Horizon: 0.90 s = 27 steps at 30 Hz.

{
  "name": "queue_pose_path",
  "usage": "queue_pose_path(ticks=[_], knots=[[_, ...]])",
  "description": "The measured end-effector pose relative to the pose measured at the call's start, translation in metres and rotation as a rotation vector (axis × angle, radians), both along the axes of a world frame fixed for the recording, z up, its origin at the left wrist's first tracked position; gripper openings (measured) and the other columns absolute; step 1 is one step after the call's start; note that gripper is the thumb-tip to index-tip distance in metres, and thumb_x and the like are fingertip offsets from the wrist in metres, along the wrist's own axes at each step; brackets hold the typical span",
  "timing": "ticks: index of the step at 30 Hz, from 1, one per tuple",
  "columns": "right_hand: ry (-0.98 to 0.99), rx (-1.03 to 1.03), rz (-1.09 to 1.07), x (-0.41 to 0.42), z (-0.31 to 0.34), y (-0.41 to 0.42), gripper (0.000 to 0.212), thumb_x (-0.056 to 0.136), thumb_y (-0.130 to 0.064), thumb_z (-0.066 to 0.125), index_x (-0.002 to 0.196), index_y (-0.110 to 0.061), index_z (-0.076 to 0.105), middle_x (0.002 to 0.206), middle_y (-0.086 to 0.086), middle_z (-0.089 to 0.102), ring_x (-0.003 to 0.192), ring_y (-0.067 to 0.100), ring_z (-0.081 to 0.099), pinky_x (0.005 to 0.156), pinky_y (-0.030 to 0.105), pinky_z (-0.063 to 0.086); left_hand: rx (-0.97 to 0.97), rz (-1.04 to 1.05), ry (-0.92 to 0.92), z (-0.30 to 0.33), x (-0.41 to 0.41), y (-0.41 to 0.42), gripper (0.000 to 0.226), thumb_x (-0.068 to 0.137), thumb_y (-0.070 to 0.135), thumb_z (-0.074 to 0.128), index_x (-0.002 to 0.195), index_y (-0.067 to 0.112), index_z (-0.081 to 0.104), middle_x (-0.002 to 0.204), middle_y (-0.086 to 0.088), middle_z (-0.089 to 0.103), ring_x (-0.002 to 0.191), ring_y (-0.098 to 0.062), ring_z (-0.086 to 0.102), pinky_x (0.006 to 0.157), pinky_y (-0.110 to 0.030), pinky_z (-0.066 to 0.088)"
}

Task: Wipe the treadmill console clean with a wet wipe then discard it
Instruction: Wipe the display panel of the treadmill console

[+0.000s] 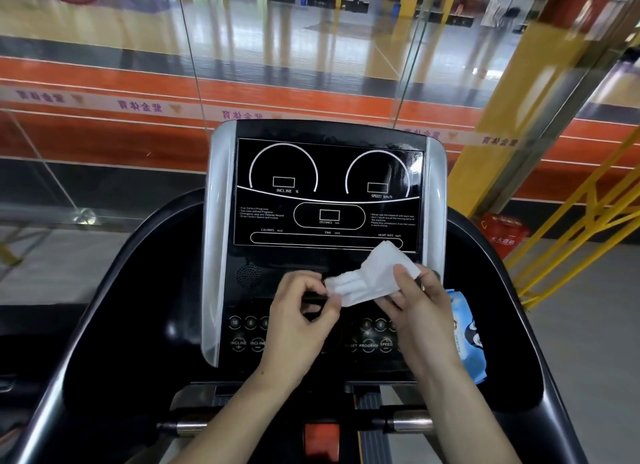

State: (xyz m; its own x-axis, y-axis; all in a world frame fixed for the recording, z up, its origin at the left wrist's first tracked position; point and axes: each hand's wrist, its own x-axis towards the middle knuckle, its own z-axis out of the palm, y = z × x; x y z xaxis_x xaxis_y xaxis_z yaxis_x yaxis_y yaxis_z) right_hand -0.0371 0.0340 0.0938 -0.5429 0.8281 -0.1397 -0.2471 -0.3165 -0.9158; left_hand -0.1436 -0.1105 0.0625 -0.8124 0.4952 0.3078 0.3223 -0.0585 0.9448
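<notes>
Two bare hands worked one white wet wipe [370,277] in front of the treadmill console [327,193], just above its button rows. Left hand [301,311] — fingers curled narrow, thumb and forefinger pinched on the wipe's left end. Right hand [417,306] — thumb over the wipe's right part, fingers beneath it, gripping. Wipe partly unfolded and creased, stretched between the hands, its upper corner overlapping the lower edge of the black display panel; whether it touched the panel could not be told. Panel carried white dials marked INCLINE and SPEED, with a DISTANCE window between and below them. One blue wet wipe pack [465,339] lay on the console's right wing, just beside the right wrist. One red safety key [321,441] sat low at centre, between the two chrome handlebar grips
</notes>
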Motion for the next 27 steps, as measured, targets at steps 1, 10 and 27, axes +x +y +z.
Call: queue_pose_path(ticks=[1,10,27], knots=[[-0.011,0.025,0.023,0.001,0.001,0.001,0.004,0.103,-0.016,0.068,0.105,-0.013,0.069,0.103,0.004,0.079,0.105,0.028,0.078,0.087,0.038,0.065,0.021,0.039,-0.034,0.003,-0.001,0.000,0.019,0.085,0.045,0.073,0.097,0.033,0.064,0.115,0.016,0.063,0.114,-0.013,0.064,0.085,-0.022,0.055],[-0.149,0.207,0.155,0.003,0.004,-0.002,0.011,0.099,-0.023,0.074,0.106,-0.015,0.076,0.108,0.020,0.077,0.107,0.047,0.072,0.095,0.063,0.059,-0.105,-0.237,-0.245,0.011,-0.004,0.010,0.017,0.098,0.022,0.074,0.111,0.033,0.074,0.100,0.005,0.080,0.099,-0.006,0.074,0.086,-0.012,0.051],[-0.347,0.549,0.260,0.013,-0.026,-0.017,0.045,0.094,-0.011,0.079,0.111,-0.052,0.074,0.101,-0.015,0.076,0.100,0.002,0.070,0.090,0.021,0.053,-0.163,-0.123,-0.191,-0.006,-0.016,-0.007,0.018,0.093,0.018,0.078,0.093,0.036,0.075,0.093,0.013,0.078,0.096,-0.003,0.070,0.089,-0.020,0.049]])
